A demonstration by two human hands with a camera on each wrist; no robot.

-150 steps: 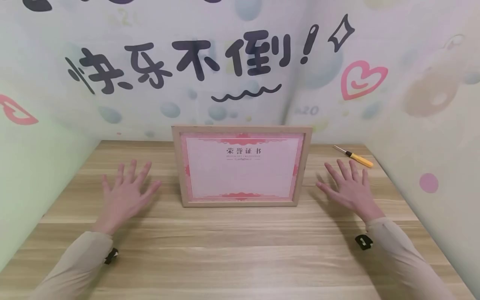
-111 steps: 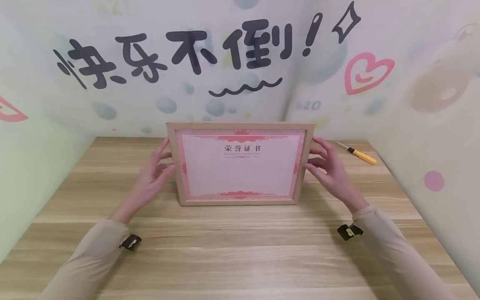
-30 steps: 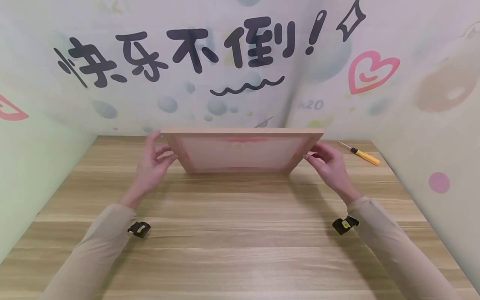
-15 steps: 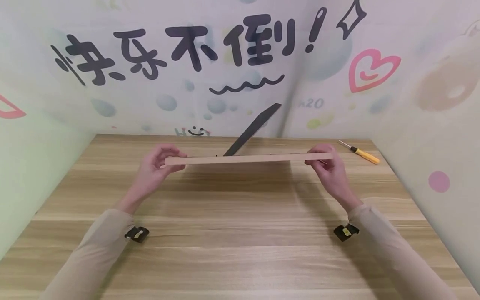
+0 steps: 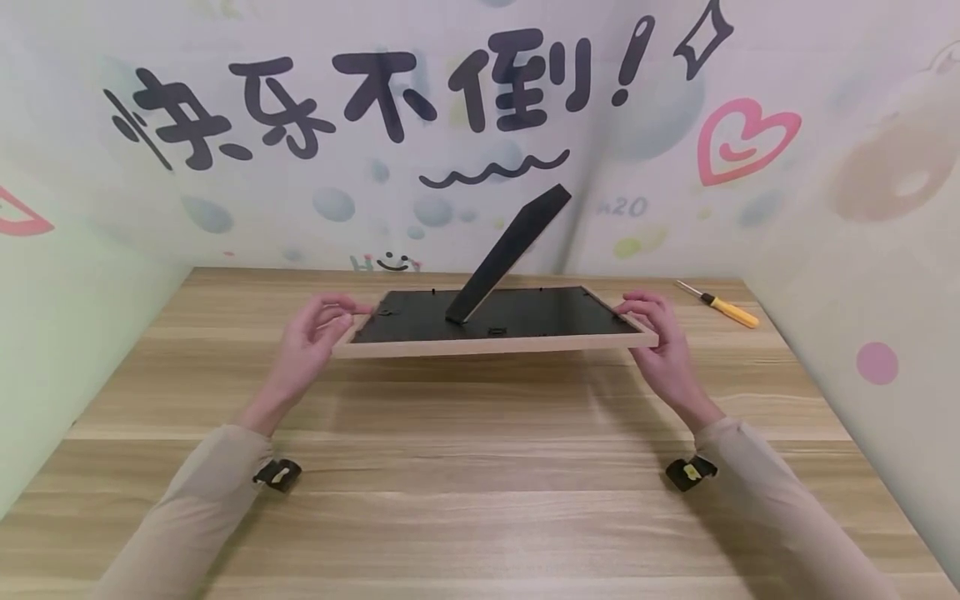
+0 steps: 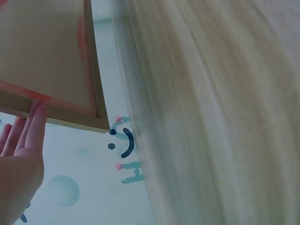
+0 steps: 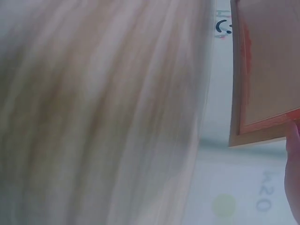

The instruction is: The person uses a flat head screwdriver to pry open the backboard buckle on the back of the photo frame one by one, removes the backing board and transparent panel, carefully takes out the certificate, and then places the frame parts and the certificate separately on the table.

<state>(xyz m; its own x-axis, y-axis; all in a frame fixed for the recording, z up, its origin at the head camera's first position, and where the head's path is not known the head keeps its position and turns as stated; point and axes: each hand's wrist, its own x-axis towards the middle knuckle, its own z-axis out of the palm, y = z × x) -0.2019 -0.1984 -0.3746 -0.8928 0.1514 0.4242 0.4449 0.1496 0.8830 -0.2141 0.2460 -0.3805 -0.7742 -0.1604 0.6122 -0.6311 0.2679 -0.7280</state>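
"What are your grips holding?"

"My left grip (image 5: 311, 333) pinches the left short side of a wooden picture frame (image 5: 540, 312), and my right grip (image 5: 660, 329) pinches the right short side."

"Which one is nearer to it?"

"Neither; both touch it. The frame lies between them, its long axis running from one grip to the other, so I judge that any turn or lowering needs both to move together."

"Which way up?"

"Black backing up, slightly tilted. The black support leg (image 5: 510, 250) juts up from it between the grips, slanting away from me toward the right grip's side. Both wrist views show the pale sheet (image 6: 42, 56) with its red border underneath."

"Is it touching the bench (image 5: 480, 517)?"

"It looks held above it: there's shadow under the near edge."

"And farther out?"

"A yellow-handled screwdriver (image 5: 731, 313) lies on the bench, beyond my right grip and outward of it. Past both grips, the bench ends at a back wall (image 5: 300, 233) with big black lettering (image 5: 382, 92) and a pink heart (image 5: 705, 154). Pale side walls (image 5: 75, 317) stand outward of each grip."
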